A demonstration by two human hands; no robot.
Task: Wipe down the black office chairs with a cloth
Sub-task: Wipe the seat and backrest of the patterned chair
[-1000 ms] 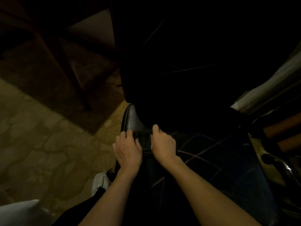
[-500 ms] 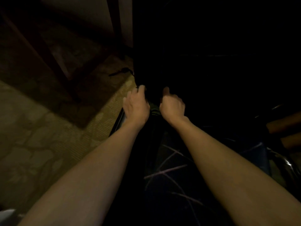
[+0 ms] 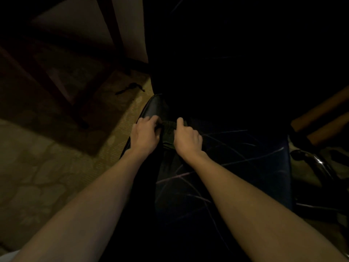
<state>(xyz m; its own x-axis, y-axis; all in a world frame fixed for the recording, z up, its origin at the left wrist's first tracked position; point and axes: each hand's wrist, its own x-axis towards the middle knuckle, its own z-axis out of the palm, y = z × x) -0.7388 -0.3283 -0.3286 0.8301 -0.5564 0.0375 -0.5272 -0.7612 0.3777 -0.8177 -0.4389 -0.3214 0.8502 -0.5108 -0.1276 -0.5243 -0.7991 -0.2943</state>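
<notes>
Both hands, the left hand (image 3: 144,136) and the right hand (image 3: 187,138), gripped a dark cloth (image 3: 168,133) bunched between them, pressed on the black office chair (image 3: 236,167) near its seat's left edge, beside the glossy armrest (image 3: 154,107). Wiping looked underway; most of the seat seemingly remained. No writing was readable.

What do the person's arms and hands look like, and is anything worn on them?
Both forearms are bare right up to the bottom edge of the picture: no sleeves, no gloves. The left hand and the right hand show no watch, bracelet or ring, though the dim light could hide a small one.
</notes>
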